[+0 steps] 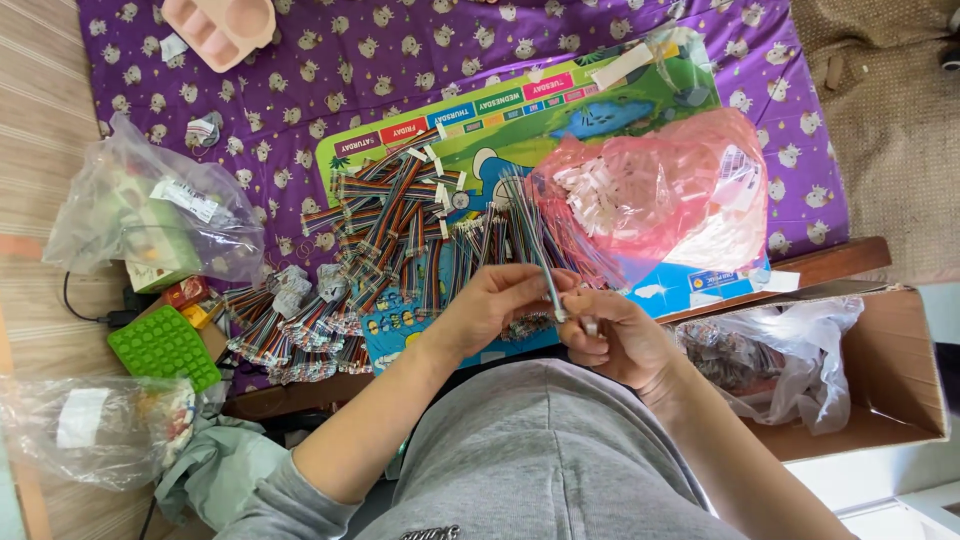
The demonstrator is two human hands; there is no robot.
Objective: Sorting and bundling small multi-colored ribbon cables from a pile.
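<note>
My left hand [490, 305] pinches a thin bundle of multicoloured ribbon wires [530, 235] near its lower end, the wires fanning up and away over the board. My right hand [610, 335] is closed on the bundle's end, where a small white connector [590, 326] shows between the fingers. Both hands meet above my grey-trousered lap. Just beyond them lies a heap of rainbow ribbon cable bundles [390, 230] on a colourful picture board [560, 110]. A pink plastic bag [670, 190] with small white connectors sits right of the wires.
A purple patterned cloth [330, 60] covers the surface. Clear plastic bags [150, 215] with boxes lie at left, with a green bumpy tray [165, 348] below. A cardboard box [880, 370] holding a white bag stands at right. A pink moulded tray [220, 25] rests at top left.
</note>
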